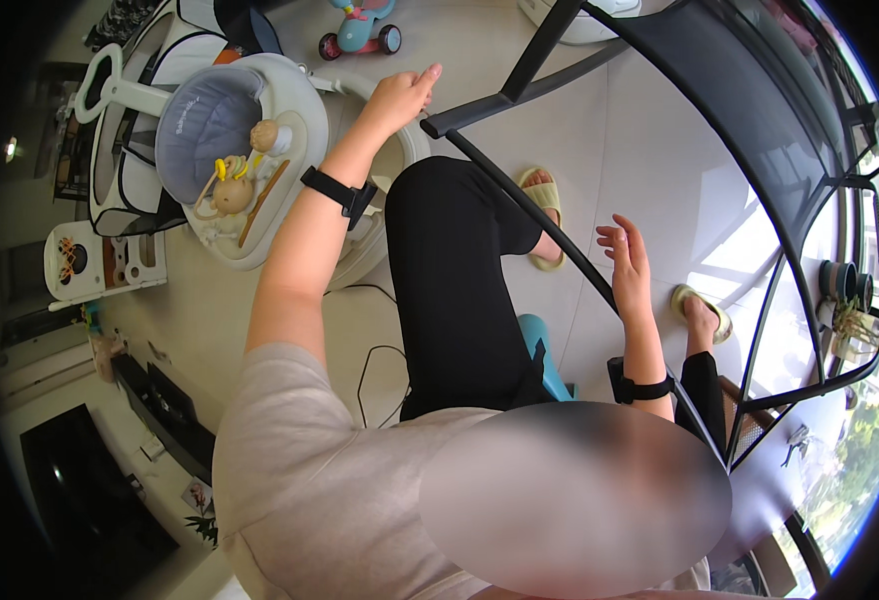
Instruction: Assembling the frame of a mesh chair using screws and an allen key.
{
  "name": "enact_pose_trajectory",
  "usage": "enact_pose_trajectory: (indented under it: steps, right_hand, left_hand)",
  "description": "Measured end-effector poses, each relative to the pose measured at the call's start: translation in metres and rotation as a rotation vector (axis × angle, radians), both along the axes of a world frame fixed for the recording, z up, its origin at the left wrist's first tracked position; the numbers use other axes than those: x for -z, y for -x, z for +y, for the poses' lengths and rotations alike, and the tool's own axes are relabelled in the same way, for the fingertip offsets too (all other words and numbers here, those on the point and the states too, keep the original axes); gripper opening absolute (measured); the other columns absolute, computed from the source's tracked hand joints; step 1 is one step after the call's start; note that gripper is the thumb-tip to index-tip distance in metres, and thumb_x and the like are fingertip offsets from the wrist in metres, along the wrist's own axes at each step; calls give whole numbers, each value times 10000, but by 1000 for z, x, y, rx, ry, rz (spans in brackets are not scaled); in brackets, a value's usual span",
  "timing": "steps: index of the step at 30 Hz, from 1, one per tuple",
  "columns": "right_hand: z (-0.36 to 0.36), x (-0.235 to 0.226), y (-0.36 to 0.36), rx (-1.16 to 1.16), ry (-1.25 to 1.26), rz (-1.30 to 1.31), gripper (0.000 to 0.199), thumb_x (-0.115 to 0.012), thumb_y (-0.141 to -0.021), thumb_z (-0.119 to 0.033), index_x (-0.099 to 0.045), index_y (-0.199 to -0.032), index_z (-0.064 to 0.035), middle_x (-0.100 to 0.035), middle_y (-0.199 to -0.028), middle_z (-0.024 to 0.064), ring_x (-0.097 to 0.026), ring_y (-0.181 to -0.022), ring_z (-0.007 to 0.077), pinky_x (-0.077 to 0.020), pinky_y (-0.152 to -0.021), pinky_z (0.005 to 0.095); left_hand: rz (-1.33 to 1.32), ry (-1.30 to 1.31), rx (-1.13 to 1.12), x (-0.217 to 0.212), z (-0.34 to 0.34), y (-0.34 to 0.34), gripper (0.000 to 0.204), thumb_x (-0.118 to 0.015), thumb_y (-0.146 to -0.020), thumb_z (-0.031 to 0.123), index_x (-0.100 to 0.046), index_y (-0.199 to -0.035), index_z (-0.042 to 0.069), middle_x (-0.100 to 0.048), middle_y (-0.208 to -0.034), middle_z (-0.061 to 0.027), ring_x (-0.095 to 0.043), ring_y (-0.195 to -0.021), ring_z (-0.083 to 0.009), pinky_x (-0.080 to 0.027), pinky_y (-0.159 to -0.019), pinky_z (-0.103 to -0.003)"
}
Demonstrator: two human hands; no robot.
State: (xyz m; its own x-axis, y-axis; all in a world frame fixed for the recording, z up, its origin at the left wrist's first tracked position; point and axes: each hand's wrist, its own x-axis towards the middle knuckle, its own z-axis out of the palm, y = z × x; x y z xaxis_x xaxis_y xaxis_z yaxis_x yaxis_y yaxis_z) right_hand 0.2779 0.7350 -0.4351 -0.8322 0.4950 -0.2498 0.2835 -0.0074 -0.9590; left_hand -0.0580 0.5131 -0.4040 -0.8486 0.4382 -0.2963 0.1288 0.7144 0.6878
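My left hand (405, 98) is raised beside the end of a black tubular frame (484, 108), which looks like part of a chair with a dark mesh panel (724, 75). Its thumb points up and outward while the other fingers curl; anything inside them is hidden. My right hand (627, 252) hovers just right of the slanting black tube, fingers apart and holding nothing. Left of my left hand stands a white baby walker (304, 105) with a grey padded seat (199, 130) and bear-shaped toys (233, 194) on its tray.
A blue scooter (361, 30) stands at the far side. Thin black cable (364, 375) lies on the floor left of my leg. A white child's chair (84, 250) is at the left, and planters (844, 280) line the window at the right. My feet wear yellow slippers (549, 255).
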Motion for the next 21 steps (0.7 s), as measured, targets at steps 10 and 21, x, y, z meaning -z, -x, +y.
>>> enact_pose_trajectory:
  steps: [10,21]
  right_hand:
    - [1,4,-2,-11,13,32,353,-374,-950,-254,-455,-1187,-6,-596,-973,93,-543,-880,155,-418,-805,281]
    - [3,8,-3,-18,67,28,346,-369,-949,-233,-454,-1187,4,-597,-957,88,-544,-860,148,-417,-780,270]
  left_hand:
    - [-340,106,2,-20,6,9,616,-468,-794,528,-557,-968,-56,-605,-964,-164,-633,-794,-223,-516,-682,-288]
    - [-925,71,-157,-21,4,17,927,-385,-795,537,-130,-1289,-205,-478,-1114,-367,-590,-960,-355,-492,-832,-349]
